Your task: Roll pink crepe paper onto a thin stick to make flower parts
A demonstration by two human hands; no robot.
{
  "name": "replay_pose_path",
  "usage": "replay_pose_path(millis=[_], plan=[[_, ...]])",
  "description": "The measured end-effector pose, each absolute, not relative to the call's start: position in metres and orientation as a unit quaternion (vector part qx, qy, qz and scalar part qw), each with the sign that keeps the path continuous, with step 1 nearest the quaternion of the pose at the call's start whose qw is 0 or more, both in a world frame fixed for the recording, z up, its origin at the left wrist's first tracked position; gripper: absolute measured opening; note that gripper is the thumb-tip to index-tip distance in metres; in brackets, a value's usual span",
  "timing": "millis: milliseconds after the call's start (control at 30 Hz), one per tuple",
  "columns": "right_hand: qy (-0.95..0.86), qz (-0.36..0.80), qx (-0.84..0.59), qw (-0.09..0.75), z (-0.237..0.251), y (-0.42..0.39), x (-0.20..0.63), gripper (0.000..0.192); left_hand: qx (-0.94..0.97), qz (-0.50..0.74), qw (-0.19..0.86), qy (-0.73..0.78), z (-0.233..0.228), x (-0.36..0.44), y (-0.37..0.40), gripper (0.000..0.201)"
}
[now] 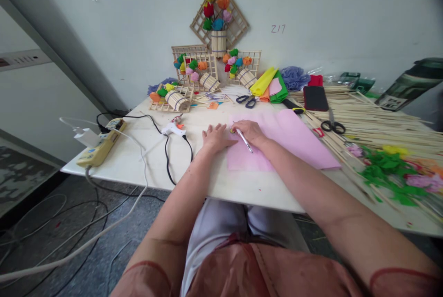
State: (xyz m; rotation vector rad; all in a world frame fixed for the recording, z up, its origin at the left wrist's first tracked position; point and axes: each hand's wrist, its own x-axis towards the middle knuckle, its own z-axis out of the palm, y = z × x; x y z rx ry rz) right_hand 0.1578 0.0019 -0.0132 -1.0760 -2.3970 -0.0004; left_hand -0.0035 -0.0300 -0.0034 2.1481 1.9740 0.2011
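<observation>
**Pink sheet held flat for pen work at its left edge**

The pink sheet (284, 142) is laid flat on the table (242, 186), its near edge short of the table's front edge, where a bare strip is left before the forearms. The left hand (215, 137) is spread open, palm down, with nothing gripped; its fingertips are pressed at the sheet's left edge, apparently so that the sheet cannot slide. Just beside it, the right hand (251, 131) is rested on the sheet and closed around a pen (244, 140), whose shaft is angled back toward the wrist. A small yellow item is seen between the two hands; what it is cannot be told.

Left of the left hand, a glue gun (172, 128) and its black cord are laid near, with a power strip (100, 147) further out at the table's left edge. Right of the right hand, open sheet is available as far as the sticks (374, 126) and black scissors (332, 126). Beyond the hands, blue scissors (246, 100), folded paper (270, 87) and flower frames (207, 75) are ranged against the wall.
</observation>
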Motion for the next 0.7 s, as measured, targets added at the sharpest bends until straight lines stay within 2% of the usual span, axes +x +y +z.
replay_pose_path(millis=[367, 700], plan=[[-0.812, 0.047, -0.442, 0.378, -0.011, 0.011, 0.176, 0.016, 0.739, 0.057, 0.096, 0.664, -0.002, -0.005, -0.031, 0.083], [-0.83, 0.139, -0.438, 0.314, -0.01, 0.011, 0.189, 0.016, 0.737, 0.048, 0.103, 0.666, 0.002, -0.005, -0.033, 0.082]])
